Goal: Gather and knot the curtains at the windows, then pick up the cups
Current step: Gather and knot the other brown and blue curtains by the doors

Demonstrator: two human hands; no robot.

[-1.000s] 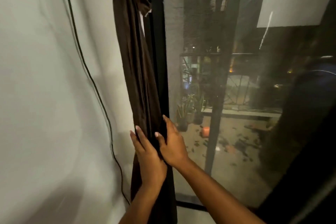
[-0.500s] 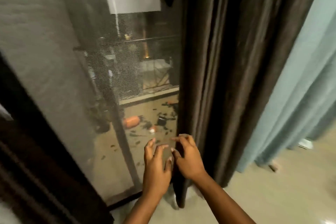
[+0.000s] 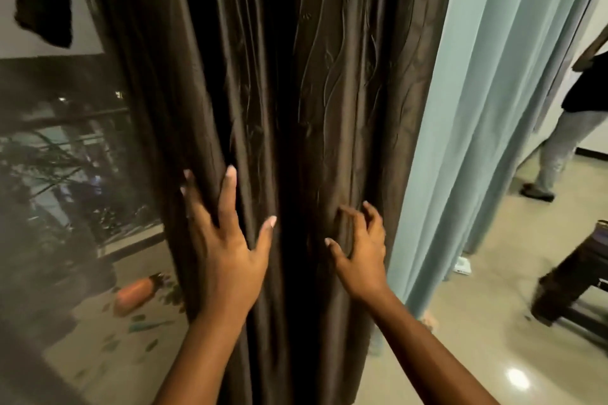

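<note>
A dark brown curtain [image 3: 296, 92] hangs loose in long folds straight ahead, filling the middle of the view. My left hand [image 3: 227, 240] lies on its left folds with fingers spread and straight. My right hand [image 3: 360, 250] touches the folds further right, its fingers bent into the cloth without closing round any. A corner of another dark cloth [image 3: 44, 0] hangs at the top left. No cup is in view.
A pale blue curtain [image 3: 487, 108] hangs to the right of the brown one. The window glass [image 3: 75, 174] is at left, a balcony with plants beyond. A dark wooden stool [image 3: 579, 286] stands at right on the tiled floor. A person [image 3: 566, 135] stands at the far right.
The view swung right from the knotted curtain by the wall to this loose brown curtain. Both hands left the knotted curtain, moved apart, and now rest on the loose curtain's folds.
</note>
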